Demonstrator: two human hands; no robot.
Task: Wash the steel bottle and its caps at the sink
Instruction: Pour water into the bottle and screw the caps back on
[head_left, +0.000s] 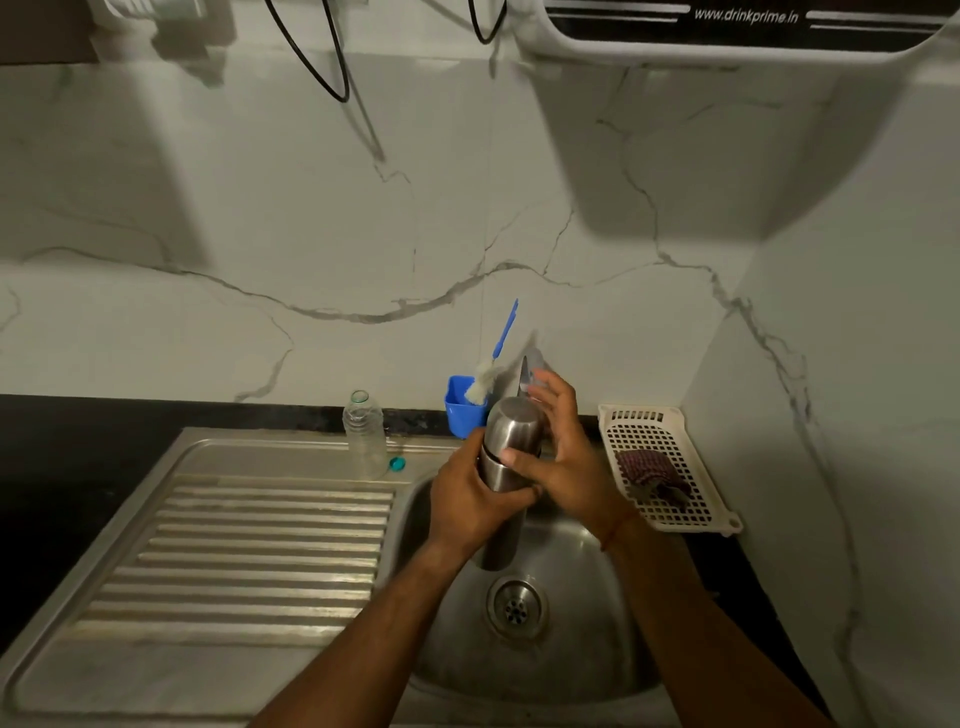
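Nearest me, low in the frame, is the sink (597, 649) basin with its drain (517, 607) bare. The ribbed drainboard (260, 551) is at lower left. Just above the drain, centre frame, the steel bottle (506, 441) is held over the basin, so any runoff should fall in. It is nearly upright, rounded cap end up. The left hand (470, 499) wraps the body with fingers curled tight, steadying it. The right hand (566, 462) lays its thumb across the cap seam, fingers spread and mostly straight behind the cap. I'd judge it is setting up to twist the cap, though I can't tell if those fingers touch the tap (530, 371). Behind are a blue holder (462, 415) with a bottle brush (483, 384), and a plastic bottle (364, 431) to the left. At right a white basket (639, 415) keeps a scrubber (652, 470) in reach.
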